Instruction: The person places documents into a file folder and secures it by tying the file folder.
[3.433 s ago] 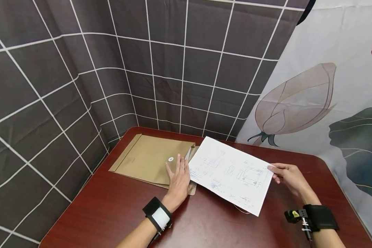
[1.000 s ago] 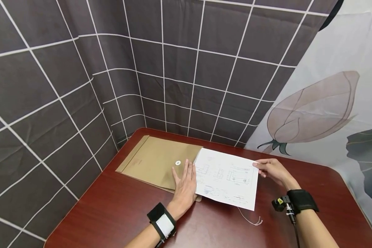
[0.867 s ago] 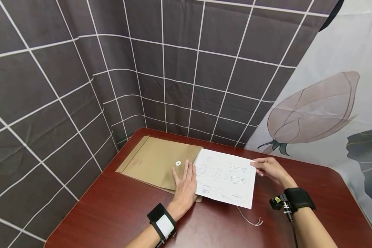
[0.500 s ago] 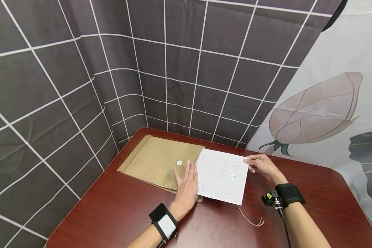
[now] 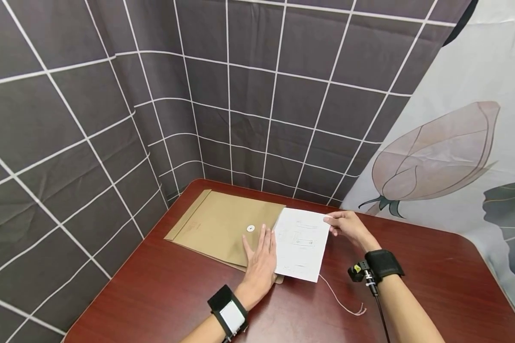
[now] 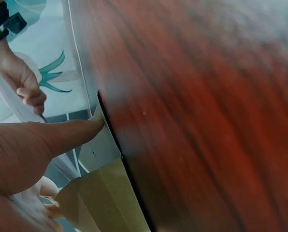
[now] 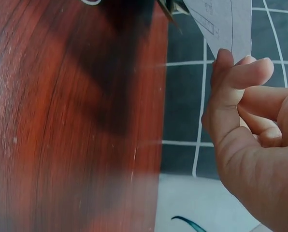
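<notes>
A white sheet of paper (image 5: 302, 243) with line drawings runs into the mouth of a brown string-tie envelope (image 5: 223, 224) lying on the table. My right hand (image 5: 347, 227) pinches the sheet's far right corner between thumb and fingers; the right wrist view shows that corner (image 7: 226, 29) at the fingertips. Across the envelope's mouth my left hand (image 5: 261, 267) rests with straight fingers, beside a round white button (image 5: 251, 228). In the left wrist view, my left thumb (image 6: 76, 135) is stretched out to touch the flap (image 6: 103, 150). The sheet's left part is hidden.
A thin white string (image 5: 341, 305) trails over the red-brown table (image 5: 163, 295) to the right of the envelope. Behind stands a dark gridded curtain (image 5: 240, 128), with a white flower-print cloth (image 5: 433, 162) at the right.
The sheet has slid left, from mostly outside the envelope to about half showing. My right hand has travelled left with it, still pinching the corner. My left hand has stayed at the mouth.
</notes>
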Available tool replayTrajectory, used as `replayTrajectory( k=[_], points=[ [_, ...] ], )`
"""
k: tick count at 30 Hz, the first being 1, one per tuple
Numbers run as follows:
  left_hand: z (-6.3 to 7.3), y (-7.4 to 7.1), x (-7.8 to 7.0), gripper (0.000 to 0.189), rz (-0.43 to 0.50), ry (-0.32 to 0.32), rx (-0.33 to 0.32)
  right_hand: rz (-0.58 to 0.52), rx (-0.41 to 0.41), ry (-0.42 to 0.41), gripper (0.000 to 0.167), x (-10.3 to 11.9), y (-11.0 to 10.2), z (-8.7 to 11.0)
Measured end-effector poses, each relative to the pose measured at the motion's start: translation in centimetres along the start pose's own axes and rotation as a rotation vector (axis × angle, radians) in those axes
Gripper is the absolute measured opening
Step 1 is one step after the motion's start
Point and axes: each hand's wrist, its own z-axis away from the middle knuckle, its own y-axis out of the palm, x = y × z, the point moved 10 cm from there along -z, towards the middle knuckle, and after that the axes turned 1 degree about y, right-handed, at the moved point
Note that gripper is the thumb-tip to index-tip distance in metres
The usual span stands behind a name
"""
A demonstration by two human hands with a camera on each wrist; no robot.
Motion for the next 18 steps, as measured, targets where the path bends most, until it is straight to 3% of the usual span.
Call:
replayTrajectory(
  k=[18],
  points=[
    [0.2,-0.1,-0.4,0.103,-0.009,0.031,-0.033,-0.030,-0.022,-0.024,0.027,0.1,3.1,-2.0]
  ],
)
